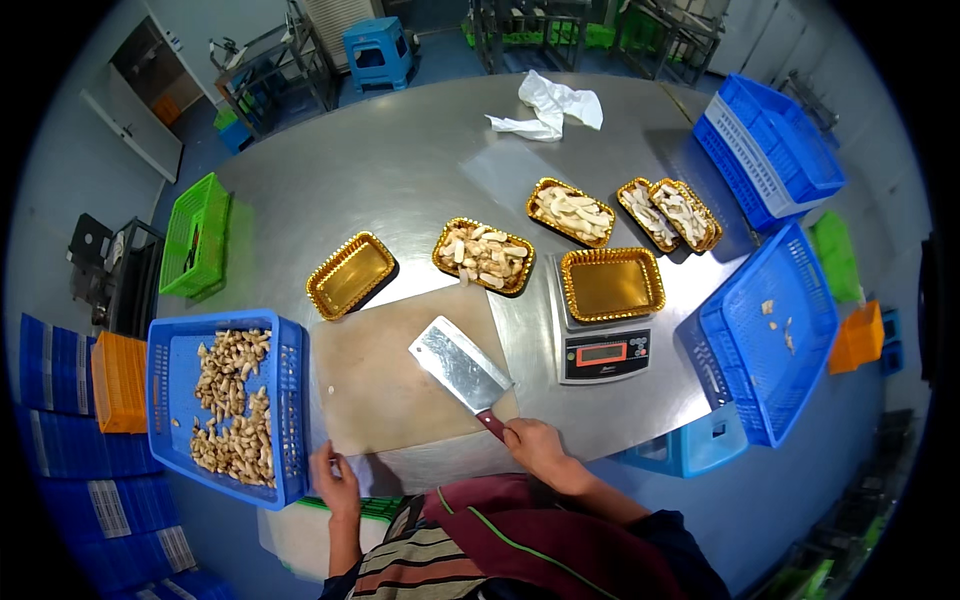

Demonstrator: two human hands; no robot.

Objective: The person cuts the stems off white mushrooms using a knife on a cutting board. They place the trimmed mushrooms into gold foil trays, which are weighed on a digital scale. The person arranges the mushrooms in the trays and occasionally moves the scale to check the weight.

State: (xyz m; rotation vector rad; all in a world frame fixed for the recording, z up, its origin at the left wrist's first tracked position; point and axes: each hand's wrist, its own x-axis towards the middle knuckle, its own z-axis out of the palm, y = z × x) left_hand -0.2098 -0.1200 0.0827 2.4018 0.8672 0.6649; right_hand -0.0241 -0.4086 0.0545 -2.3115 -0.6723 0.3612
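Observation:
My right hand [536,450] grips the dark red handle of a cleaver [465,367], whose broad steel blade lies over a worn cutting board [375,375]. Near the board's front left corner is my left hand [335,480], with nothing in it and the fingers apart. Beside that hand, a blue plastic crate [288,405] holds whole brownish mushrooms [232,405]. Just behind the board, a gold tray [484,255] is heaped with cut mushroom pieces. Left of it, another gold tray [351,276] has nothing in it.
A digital scale [606,356] carries a bare gold tray [611,285]. Behind it are gold trays of sliced mushrooms [571,214]. A blue crate [780,337] with a few scraps juts out at the right. Crumpled white cloth or paper [555,109] and a green basket [196,236] lie farther off.

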